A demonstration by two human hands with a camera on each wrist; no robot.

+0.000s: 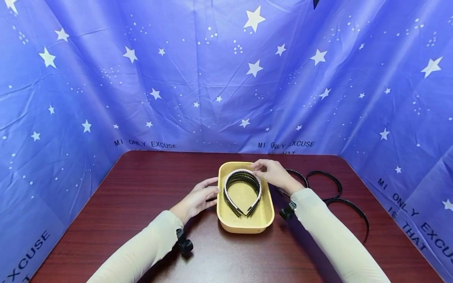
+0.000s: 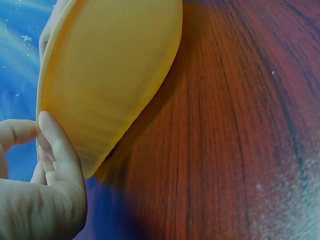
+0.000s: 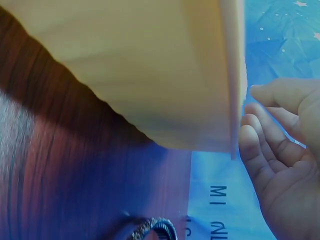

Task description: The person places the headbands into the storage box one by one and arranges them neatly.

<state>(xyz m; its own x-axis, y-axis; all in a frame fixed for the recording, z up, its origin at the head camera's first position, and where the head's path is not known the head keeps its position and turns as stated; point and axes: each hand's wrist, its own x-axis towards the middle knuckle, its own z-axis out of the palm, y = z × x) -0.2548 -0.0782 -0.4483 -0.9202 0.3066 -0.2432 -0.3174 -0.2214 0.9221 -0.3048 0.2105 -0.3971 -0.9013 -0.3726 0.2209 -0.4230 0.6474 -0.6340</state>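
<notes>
A yellow plastic basin (image 1: 263,220) holds a stack of hair headbands, with a white twisted headband (image 1: 260,192) on top of black toothed ones (image 1: 244,176). My left hand (image 1: 198,198) is at the basin's left side, its extended fingers and thumb touching the wall near the rim. In the left wrist view, that left hand (image 2: 55,185) is against the basin's outer wall. My right hand (image 1: 274,173) hovers over the back right rim, fingertips close to the headbands. Its loosely bent fingers show nothing between them in the right wrist view, where the right hand (image 3: 285,145) is beside the rim.
Right of the basin, several black headbands (image 1: 325,173) lie on the dark red wooden table (image 1: 148,184), partly behind the right forearm. A blue star-printed cloth (image 1: 198,78) surrounds the table's back and sides. A black camera (image 1: 185,245) hangs from the left wrist.
</notes>
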